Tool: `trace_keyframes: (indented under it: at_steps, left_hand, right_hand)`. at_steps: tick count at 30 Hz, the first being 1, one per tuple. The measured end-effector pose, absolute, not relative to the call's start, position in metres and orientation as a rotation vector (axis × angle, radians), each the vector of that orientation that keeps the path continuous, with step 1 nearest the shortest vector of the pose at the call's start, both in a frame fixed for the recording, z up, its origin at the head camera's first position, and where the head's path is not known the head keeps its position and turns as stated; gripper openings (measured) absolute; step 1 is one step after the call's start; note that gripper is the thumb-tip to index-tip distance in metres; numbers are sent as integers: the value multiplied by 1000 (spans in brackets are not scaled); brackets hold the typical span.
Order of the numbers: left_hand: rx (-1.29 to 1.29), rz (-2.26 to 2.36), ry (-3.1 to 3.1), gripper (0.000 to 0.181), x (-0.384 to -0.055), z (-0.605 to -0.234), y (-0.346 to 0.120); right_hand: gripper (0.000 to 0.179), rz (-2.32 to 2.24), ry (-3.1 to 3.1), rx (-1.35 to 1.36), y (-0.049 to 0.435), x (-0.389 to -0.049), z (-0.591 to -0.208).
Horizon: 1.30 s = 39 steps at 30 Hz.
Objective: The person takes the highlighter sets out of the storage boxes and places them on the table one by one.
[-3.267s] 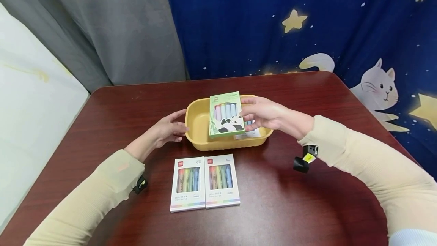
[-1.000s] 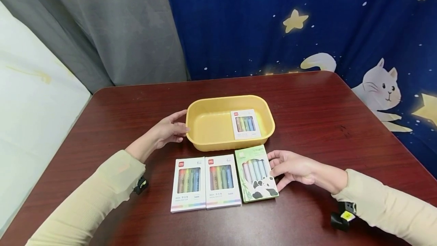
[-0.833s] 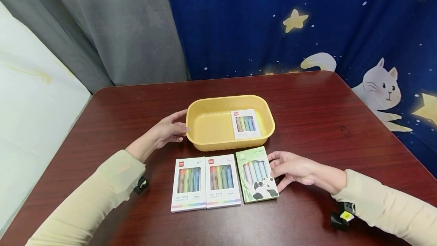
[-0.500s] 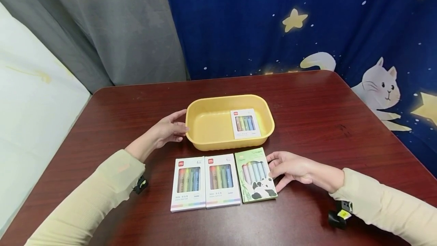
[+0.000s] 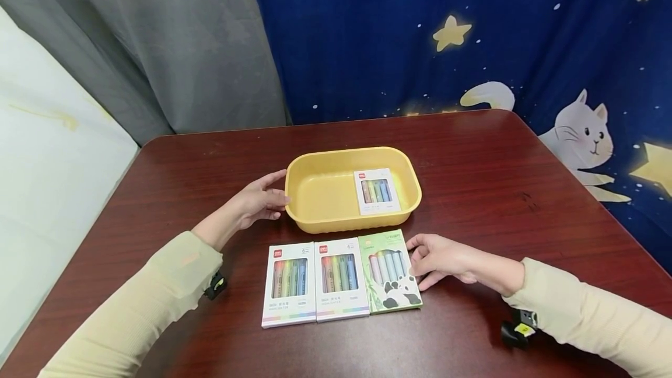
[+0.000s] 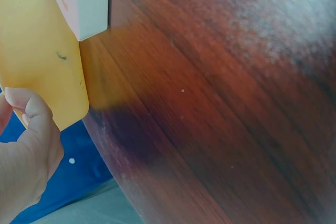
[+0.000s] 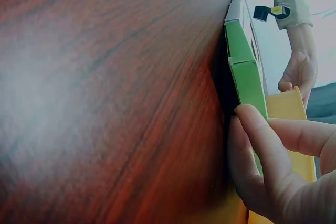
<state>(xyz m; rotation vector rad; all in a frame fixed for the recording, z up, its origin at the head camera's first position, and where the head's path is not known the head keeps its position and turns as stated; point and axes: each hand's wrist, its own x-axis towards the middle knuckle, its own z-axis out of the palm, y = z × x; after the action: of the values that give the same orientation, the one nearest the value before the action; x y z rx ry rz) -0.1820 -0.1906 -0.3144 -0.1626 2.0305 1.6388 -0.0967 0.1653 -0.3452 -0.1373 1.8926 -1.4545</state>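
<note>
A yellow plastic basin [image 5: 325, 223] stands mid-table, with a white box of highlighters [image 5: 379, 191] inside at its right end. My left hand [image 5: 257, 202] holds the basin's left end, fingertips at the rim. Nearer me, two more white highlighter boxes, the left one [image 5: 289, 284] and the right one [image 5: 342, 279], lie side by side. Against their right side lies a green panda-printed box of pens [image 5: 389, 271]. My right hand [image 5: 441, 261] holds its right edge between thumb and fingers; the right wrist view shows fingertips along the green side [image 7: 247, 80].
The dark red wooden table [image 5: 220, 150] ends at a far edge just behind the basin. Beyond it hang a grey curtain [image 5: 199, 45] and a blue star-patterned curtain [image 5: 367, 28]. A white surface [image 5: 47, 133] borders the left.
The green box came out of the basin area to the right of the two white boxes, then slid left against them with my right hand. My left hand stays at the basin.
</note>
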Motion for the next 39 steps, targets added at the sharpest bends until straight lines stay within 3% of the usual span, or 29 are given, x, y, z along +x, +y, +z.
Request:
trace_keyframes:
  at_steps: [27,39]
  left_hand:
    - [-171,1641,2026,73,-182,-314,-191]
    - [-149,1651,2019,73,-184,-316,-191]
  right_hand:
    - [58,-1240,2026,-180,161,-99,-334]
    - [53,-1085,2032,-316,168,-112,-294]
